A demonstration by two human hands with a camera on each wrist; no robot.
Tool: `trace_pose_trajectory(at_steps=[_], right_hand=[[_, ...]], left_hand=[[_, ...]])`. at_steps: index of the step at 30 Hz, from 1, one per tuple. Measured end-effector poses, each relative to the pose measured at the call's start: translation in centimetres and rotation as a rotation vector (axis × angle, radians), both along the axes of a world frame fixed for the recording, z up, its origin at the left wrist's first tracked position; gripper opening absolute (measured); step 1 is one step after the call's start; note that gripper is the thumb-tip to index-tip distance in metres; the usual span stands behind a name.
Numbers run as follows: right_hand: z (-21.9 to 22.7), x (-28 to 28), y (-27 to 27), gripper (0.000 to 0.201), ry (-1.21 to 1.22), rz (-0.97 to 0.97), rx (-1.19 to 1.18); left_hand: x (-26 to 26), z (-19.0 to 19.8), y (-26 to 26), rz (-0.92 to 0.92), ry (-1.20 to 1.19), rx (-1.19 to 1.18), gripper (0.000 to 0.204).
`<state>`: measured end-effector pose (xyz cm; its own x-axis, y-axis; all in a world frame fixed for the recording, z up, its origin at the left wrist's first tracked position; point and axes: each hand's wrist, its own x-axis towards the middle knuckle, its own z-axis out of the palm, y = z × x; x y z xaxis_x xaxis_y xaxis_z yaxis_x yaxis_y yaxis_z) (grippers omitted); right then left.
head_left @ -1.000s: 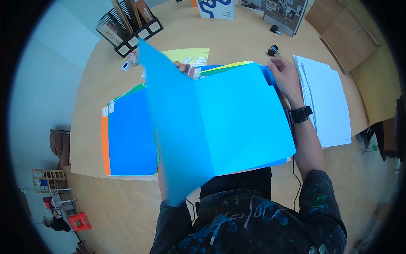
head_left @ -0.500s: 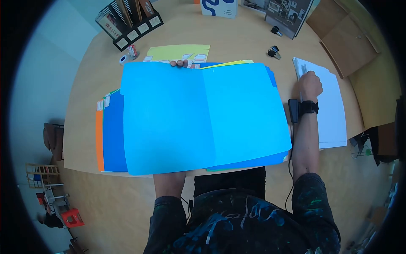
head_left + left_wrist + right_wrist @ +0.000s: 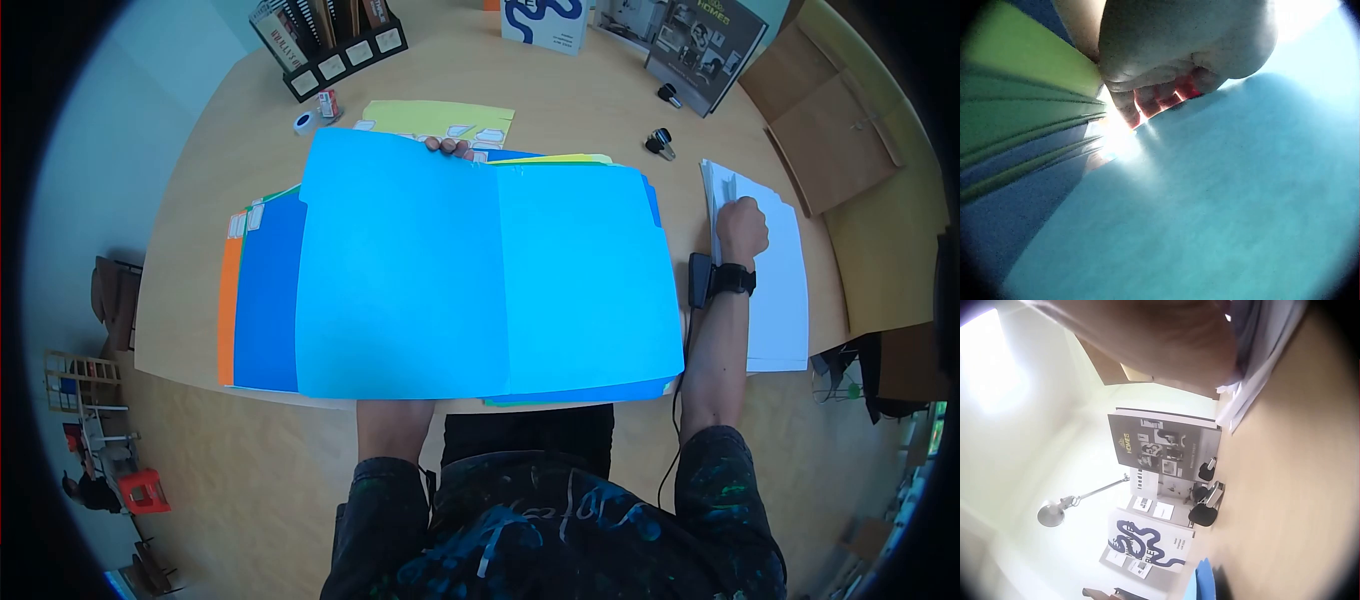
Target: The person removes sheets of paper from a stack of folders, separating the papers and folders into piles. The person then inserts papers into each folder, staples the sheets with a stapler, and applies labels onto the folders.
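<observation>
A light blue file folder [image 3: 585, 280] lies spread flat like an open book, its left cover tilted up. My left hand [image 3: 1188, 47] is behind that cover, with fingertips [image 3: 447, 147] curled over its top edge; the rest of the hand is hidden in the head view. To the right, my right hand [image 3: 742, 230] is curled at the upper left part of a stack of white paper [image 3: 780, 290]. It grips the sheets there, and they bend up in front of the fingers. Paper edges [image 3: 1250, 394] show beside that hand in the right wrist view.
Beneath the folder lie more folders, dark blue [image 3: 268, 300] and orange [image 3: 228, 310]. Behind are a pale green folder [image 3: 440, 118], a tape roll [image 3: 304, 123], black clips [image 3: 660, 143], a book rack [image 3: 345, 62] and a standing book [image 3: 705, 50]. A black cable runs beside my right forearm.
The folder's left cover has swung down to the left and spread open. My right hand has moved from the folder's upper right corner to the white paper stack.
</observation>
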<state>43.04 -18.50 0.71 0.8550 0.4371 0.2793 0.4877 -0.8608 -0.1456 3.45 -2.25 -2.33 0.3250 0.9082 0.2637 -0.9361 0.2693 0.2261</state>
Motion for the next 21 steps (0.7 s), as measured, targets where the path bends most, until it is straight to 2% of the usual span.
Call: trace_pose_trajectory(at_steps=[9,15,17,21], right_hand=[[0.7,-0.5,-0.3,0.037,0.004,-0.042,0.103],[1.0,0.1,-0.5,0.028,-0.016,-0.084,0.189],[1.4,-0.2,-0.5,0.021,-0.04,-0.061,0.273],[2.8,-1.2,-0.8,0.022,-0.008,-0.024,0.373]], left_hand=[[0.7,-0.1,-0.1,0.008,0.005,-0.026,0.036],[2.9,-0.7,-0.6,-0.038,0.011,-0.058,0.035],[3.1,-0.7,-0.7,-0.045,0.017,-0.063,0.035],[3.2,-0.6,-0.6,-0.047,0.031,-0.071,0.035]])
